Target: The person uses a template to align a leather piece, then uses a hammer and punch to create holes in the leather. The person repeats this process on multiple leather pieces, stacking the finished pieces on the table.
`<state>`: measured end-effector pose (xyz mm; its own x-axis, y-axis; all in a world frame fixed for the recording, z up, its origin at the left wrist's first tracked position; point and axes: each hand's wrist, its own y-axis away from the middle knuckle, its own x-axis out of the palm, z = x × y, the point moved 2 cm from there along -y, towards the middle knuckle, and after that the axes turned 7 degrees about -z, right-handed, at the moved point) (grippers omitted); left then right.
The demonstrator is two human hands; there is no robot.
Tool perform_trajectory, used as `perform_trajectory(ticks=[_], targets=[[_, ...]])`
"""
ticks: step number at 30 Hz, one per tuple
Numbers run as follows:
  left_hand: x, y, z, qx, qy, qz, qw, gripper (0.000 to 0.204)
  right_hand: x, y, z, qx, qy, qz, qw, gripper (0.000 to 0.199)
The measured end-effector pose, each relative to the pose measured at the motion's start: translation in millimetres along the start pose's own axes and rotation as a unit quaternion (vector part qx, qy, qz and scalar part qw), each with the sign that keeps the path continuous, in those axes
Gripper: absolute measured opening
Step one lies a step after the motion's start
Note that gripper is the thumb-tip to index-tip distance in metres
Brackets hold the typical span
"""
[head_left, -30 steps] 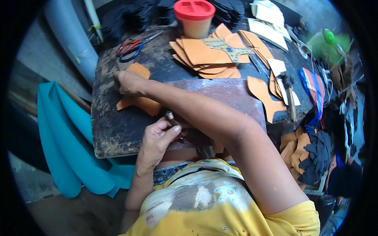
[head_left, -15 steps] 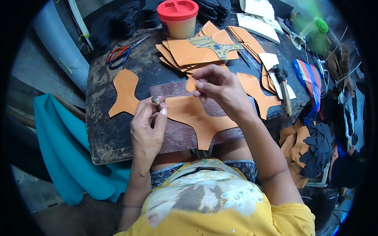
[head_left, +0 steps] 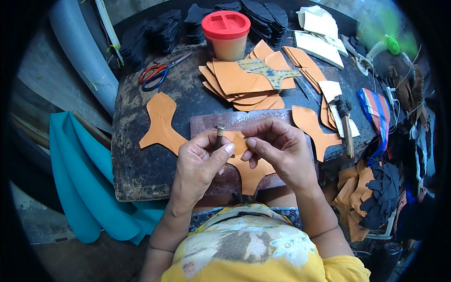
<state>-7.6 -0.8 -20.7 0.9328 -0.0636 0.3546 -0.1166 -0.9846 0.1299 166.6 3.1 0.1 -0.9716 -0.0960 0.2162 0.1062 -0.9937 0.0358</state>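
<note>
My left hand (head_left: 202,162) grips a short metal punch tool (head_left: 219,135) upright, its tip up. My right hand (head_left: 282,150) pinches the top edge of a tan leather piece (head_left: 251,171) that lies on a reddish-brown slab (head_left: 244,121) at the table's near edge. Both hands meet over that piece, fingers close together. Another cut tan leather piece (head_left: 162,123) lies flat on the dark table (head_left: 136,164) to the left of my hands.
A stack of tan leather pieces (head_left: 239,82) sits mid-table with a patterned template on top, behind it a jar with a red lid (head_left: 226,29). Red and blue scissors (head_left: 157,73) lie far left, a hammer (head_left: 346,124) right. Black cut pieces (head_left: 150,37) are piled at the back. Teal cloth (head_left: 80,174) hangs left.
My right arm came back from reaching across to the left piece, which now lies flat on the table. Both hands now meet over the leather piece on the slab.
</note>
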Motion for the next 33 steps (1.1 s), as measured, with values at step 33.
perform_trajectory(ticks=[33], targets=[[-84, -105, -50, 0.098, -0.321, -0.129, 0.933, 0.017, 1, 12, -64, -0.116, 0.228, 0.01, 0.967, 0.011]])
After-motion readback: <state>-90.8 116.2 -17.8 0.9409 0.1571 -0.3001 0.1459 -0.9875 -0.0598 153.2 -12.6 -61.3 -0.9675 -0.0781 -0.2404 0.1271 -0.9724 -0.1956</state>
